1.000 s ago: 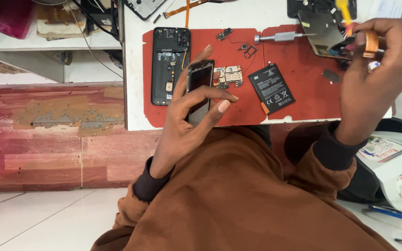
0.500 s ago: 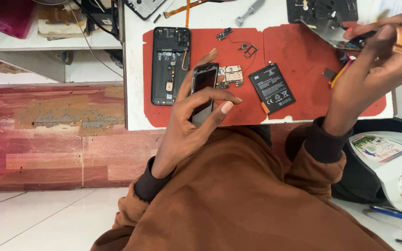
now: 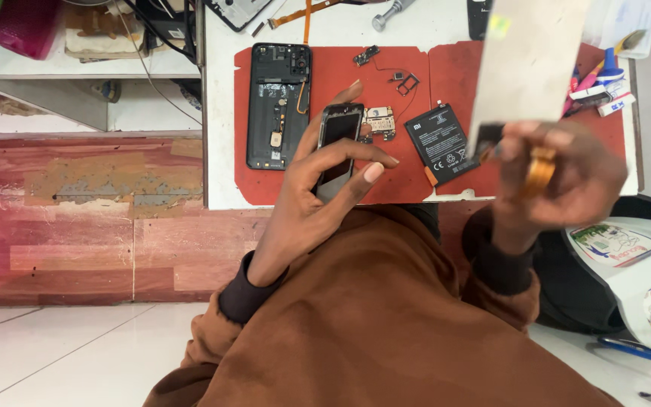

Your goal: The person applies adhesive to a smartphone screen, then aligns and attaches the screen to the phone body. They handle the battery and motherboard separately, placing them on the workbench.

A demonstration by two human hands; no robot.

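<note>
Both busy: left hand grips a dark phone, right hand pinches a pale panel

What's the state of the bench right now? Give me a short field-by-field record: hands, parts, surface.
left hand: grips a dark phone frame upright over the mat
right hand: raised and blurred, pinching a flat pale panel with an orange flex strip
red mat: covers the white table
opened phone back: lies flat at the mat's left
black battery: lies loose on the mat, label up
small circuit board: between frame and battery
</note>
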